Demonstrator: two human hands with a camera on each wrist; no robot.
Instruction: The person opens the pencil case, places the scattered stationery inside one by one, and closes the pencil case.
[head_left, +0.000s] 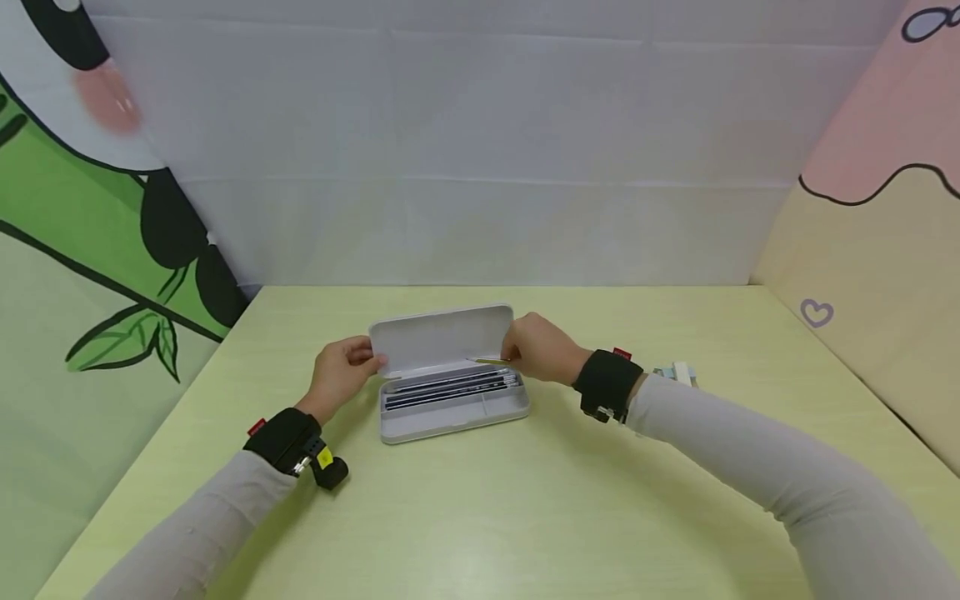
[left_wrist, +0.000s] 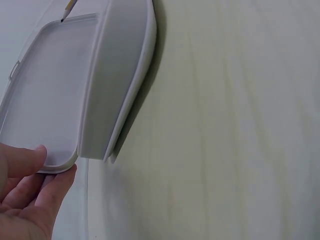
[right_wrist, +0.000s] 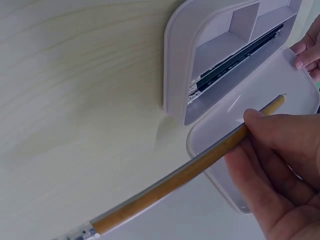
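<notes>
A light grey pencil case (head_left: 435,425) lies on the table with its lid (head_left: 438,337) raised. Several dark pencils (head_left: 450,390) lie side by side in its long compartment. My left hand (head_left: 341,373) grips the lid at its left corner, thumb on the inner face and fingers behind. Between thumb and fingers, my right hand (head_left: 543,346) pinches a yellow pencil (right_wrist: 175,182) above the right part of the case. Its tip points left across the lid, and its pale speckled end shows in the right wrist view. Small dividers (right_wrist: 241,25) split the front compartment.
A small white and pale blue object (head_left: 678,372) sits on the table (head_left: 480,517) behind my right forearm, partly hidden. A pale wall (head_left: 480,167) stands at the back, with painted panels on both sides.
</notes>
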